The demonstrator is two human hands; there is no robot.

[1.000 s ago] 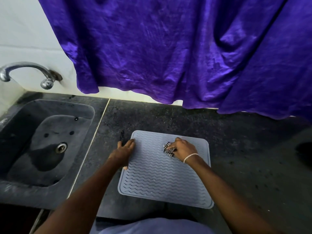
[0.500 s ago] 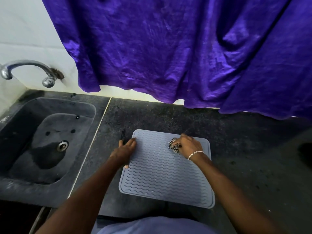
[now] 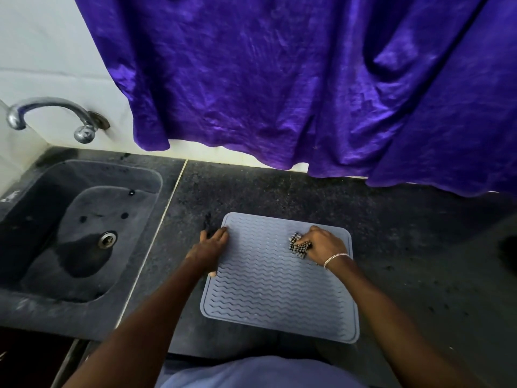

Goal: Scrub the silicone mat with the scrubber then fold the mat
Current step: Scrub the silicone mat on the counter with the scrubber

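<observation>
Grey-blue wavy-ribbed silicone mat (image 3: 275, 287) flat on dark counter (image 3: 405, 247); right hand (image 3: 321, 245) at mat's 1 o'clock, fingers curled round spiky black-and-white scrubber (image 3: 299, 245); most of mat lies toward 7 o'clock; left hand (image 3: 209, 246), fingers straight, pins 10 o'clock edge.

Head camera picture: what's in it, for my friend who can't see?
A right hand grips a scrubber on a grey silicone mat; the left hand rests on its left edge. The mat lies flat on a dark counter beside a sink.
</observation>
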